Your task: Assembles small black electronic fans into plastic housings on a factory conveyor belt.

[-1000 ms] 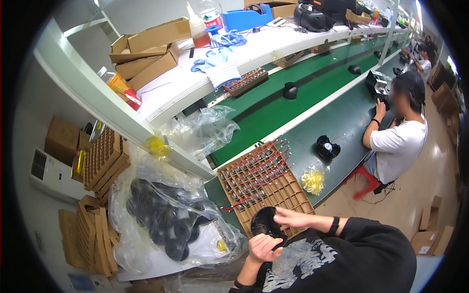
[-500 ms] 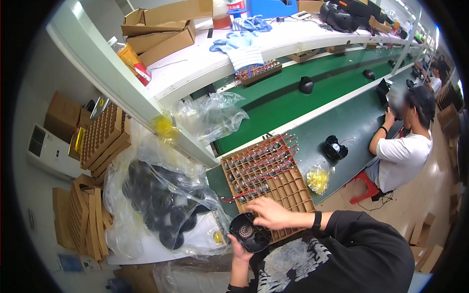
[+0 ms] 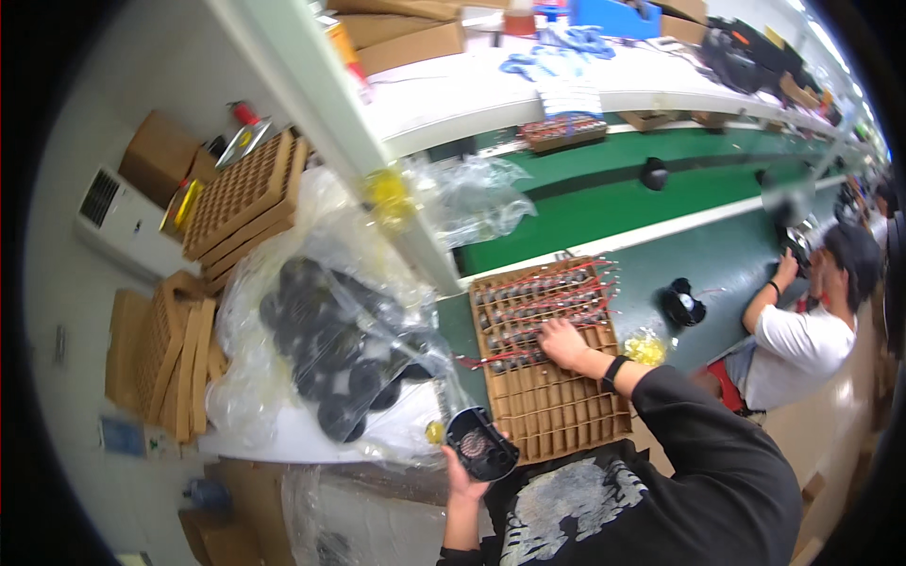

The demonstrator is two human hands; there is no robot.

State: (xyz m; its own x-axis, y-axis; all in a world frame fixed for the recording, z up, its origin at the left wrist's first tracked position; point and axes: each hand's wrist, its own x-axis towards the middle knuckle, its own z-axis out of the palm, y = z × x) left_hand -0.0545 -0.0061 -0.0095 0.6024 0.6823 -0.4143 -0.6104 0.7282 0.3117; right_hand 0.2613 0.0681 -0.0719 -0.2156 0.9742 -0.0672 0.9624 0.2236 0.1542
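Black shell (image 3: 481,443) is sitting in the left hand (image 3: 465,479), just beyond the lower left corner of the tray and close to the person's front. Its hollow side is facing up, and a ring of small holes is showing in its bottom. The left fingers are curling around it from below, with the thumb pressing along its near left side. The right hand (image 3: 563,344) is hovering low over the middle of a cardboard tray (image 3: 559,410), among small round metal parts (image 3: 557,279) with red wires. Its fingers are bending downward and close together; whether they are pinching a part, I cannot make out. The metal parts are filling the upper rows of the tray. Left of it, a clear plastic bag (image 3: 243,401) is covering a heap of round black pieces (image 3: 326,349). To the right, a yellow bundle (image 3: 645,351) is lying near the tray, and a black piece (image 3: 681,304) is resting on the dark green table (image 3: 651,269). Farther right, a co-worker (image 3: 802,349) in a white shirt is sitting at the same table.
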